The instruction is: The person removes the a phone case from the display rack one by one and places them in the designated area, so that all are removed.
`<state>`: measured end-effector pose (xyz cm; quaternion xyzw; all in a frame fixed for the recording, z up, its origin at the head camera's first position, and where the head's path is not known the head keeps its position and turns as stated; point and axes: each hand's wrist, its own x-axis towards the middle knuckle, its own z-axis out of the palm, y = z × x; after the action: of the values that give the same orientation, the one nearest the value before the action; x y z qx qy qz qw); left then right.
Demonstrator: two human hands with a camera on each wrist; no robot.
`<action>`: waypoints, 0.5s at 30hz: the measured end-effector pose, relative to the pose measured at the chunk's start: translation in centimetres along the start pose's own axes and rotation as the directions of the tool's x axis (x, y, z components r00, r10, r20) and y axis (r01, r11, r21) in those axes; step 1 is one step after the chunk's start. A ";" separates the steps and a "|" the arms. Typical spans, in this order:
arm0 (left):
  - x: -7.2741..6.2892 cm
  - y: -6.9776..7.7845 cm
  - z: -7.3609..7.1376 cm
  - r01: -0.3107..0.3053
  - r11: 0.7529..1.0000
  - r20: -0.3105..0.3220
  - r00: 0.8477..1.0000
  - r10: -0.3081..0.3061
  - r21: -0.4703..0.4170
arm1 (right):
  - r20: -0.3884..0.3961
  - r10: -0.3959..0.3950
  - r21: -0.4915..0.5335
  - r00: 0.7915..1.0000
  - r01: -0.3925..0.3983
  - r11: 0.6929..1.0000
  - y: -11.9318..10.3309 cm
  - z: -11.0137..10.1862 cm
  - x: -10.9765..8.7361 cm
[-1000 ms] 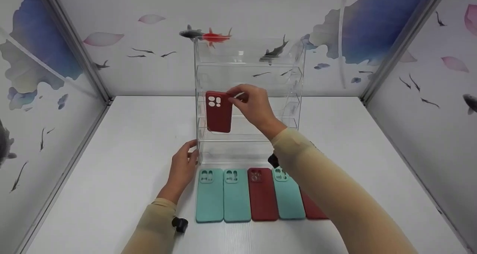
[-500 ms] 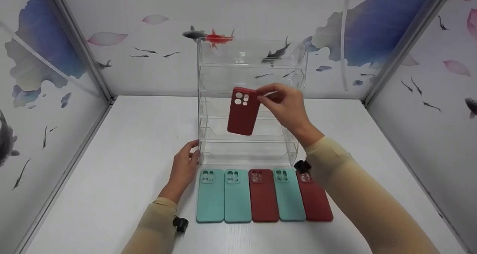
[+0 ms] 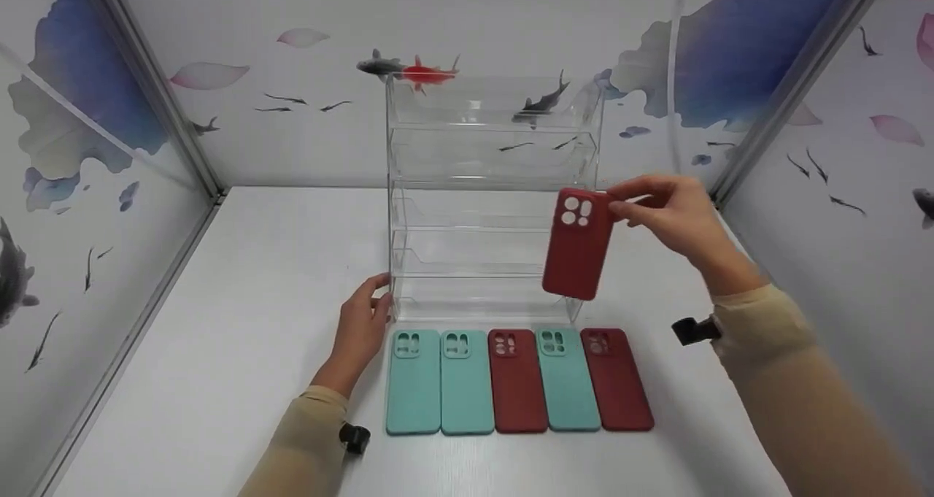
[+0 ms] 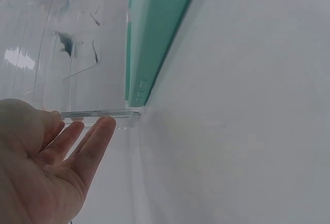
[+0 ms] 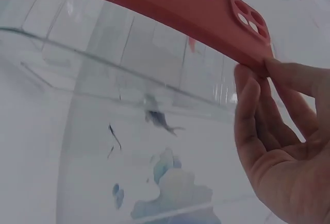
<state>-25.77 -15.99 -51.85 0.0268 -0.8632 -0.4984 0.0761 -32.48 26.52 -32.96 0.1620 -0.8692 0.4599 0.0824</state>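
Note:
Thumb and fingers of my right hand [image 3: 675, 212] pinch a red phone case [image 3: 579, 245] by its upper corner. The case hangs slightly tilted in front of the right side of a clear acrylic rack [image 3: 485, 274], its camera cutouts at the top. The right wrist view shows the same red phone case [image 5: 175, 7] above the pinching hand [image 5: 289, 141]. At the rack's lower left side, my left hand [image 3: 360, 329] touches the outer panel. In the left wrist view, extended fingers [image 4: 93, 149] rest against the panel's edge [image 4: 103, 114].
Before the rack lies a row of phone cases: teal ones [image 3: 414, 395], [image 3: 467, 395] on the left, a red case [image 3: 519, 395], another teal case [image 3: 573, 391] and a red case [image 3: 622, 391] at the right end. Patterned walls [image 3: 511, 15] enclose the white table [image 3: 277, 263].
My right hand has carried the red phone case from the rack's left side to its right side and slightly lower. The left hand stays at the rack's side.

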 end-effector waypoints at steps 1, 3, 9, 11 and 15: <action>0.0 0.0 0.0 0.000 1.000 0.000 1.000 0.000 -0.001 | 0.019 0.043 -0.002 0.999 -0.043 0.999 0.5 -0.9 -0.2; -0.1 0.0 0.1 0.001 1.000 0.005 1.000 -0.001 -0.003 | 0.052 0.120 -0.006 0.991 -0.120 0.993 1.4 -2.7 -0.7; -0.2 0.0 0.1 0.019 1.000 0.007 1.000 -0.019 0.006 | 0.138 0.231 -0.072 0.963 -0.222 0.972 4.5 -6.2 -2.5; -0.1 0.0 0.0 0.019 1.000 0.005 1.000 -0.019 0.007 | 0.173 0.242 -0.085 0.955 -0.230 0.969 5.7 -6.7 -3.2; -0.1 0.0 0.0 0.025 1.000 0.012 1.000 -0.025 0.009 | 0.227 0.275 -0.110 0.934 -0.256 0.960 8.2 -7.4 -4.6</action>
<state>-25.66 -15.98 -51.86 0.0347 -0.8655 -0.4955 0.0645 -31.20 37.86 -36.50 0.0943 -0.9041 0.4092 -0.0798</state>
